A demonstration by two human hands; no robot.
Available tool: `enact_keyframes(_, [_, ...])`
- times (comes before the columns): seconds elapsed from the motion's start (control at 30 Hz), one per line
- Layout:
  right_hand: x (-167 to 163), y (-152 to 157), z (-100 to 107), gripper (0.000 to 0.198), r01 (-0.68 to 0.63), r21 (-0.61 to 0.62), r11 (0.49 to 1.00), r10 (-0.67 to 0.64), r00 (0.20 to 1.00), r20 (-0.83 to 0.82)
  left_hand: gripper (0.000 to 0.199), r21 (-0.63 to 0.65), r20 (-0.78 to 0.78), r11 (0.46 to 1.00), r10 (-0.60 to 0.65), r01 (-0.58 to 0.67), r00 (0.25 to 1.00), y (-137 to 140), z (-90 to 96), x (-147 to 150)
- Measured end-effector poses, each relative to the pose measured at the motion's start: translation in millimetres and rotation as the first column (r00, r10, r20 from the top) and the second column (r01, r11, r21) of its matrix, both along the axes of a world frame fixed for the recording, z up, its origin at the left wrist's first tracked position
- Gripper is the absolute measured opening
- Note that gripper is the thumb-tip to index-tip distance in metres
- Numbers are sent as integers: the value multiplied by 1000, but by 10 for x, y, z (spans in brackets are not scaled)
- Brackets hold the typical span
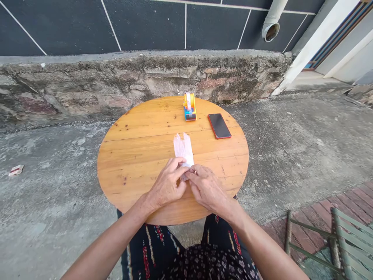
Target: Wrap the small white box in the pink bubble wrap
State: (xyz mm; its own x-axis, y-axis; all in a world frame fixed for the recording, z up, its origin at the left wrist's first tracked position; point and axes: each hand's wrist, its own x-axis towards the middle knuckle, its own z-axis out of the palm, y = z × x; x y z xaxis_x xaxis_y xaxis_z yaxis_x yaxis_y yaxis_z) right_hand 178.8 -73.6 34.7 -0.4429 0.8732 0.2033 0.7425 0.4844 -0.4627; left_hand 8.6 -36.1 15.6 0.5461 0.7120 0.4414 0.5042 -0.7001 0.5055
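- Our left fingers (pixel 177 161) and right fingers (pixel 193 177) pinch closed on a pale, creased sheet (pixel 187 151).
- Beyond it, our wooden counter (pixel 140 159) bears a tape dispenser (pixel 190 108) and phone (pixel 220 126).

bench (pixel 134 159): smooth wood, varnish-like sheen. sheet (pixel 188 151): on my remote feed i read thin, crinkled paper or tissue, matt; i cannot tell which. tape dispenser (pixel 190 111): smooth, shiny plastic. phone (pixel 219 125): glossy front. wall base (pixel 171 79): rough stone. floor (pixel 52 202): matt, gritty concrete. trousers (pixel 140 249): matt cloth.
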Motion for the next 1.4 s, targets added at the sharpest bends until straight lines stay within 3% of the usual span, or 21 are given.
enact_keyframes(0.2, [14, 20, -76, 32, 14, 35, 999, -13, 999, -33, 33, -108, 5, 994, -28, 28, 1000, 24, 82, -51])
enact_keyframes(0.43, [165, 118, -32, 38, -138, -39, 990, 125, 962, -243, 27, -105, 68, 994, 18, -11, 998, 3, 72, 15])
enact_keyframes(0.63, [158, 163, -44, 25, -12, -116, 993, -13, 978, -206, 27, -138, 102, 990, 47, -32, 994, -8, 56, 32])
enact_keyframes(0.87, [85, 191, -98, 21, 86, -108, 990, -100, 986, -133, 19, -99, 181, 985, 157, -141, 971, -11, -69, 99])
enact_keyframes(1.2, [69, 190, -121, 22, 91, -86, 992, -102, 985, -137, 16, -124, 188, 964, 257, -237, 948, -51, -96, 176])
enact_keyframes(1.4, [164, 181, -97, 28, -18, -136, 991, -23, 955, -295, 14, -33, 120, 957, 292, -290, 949, -56, -104, 193])
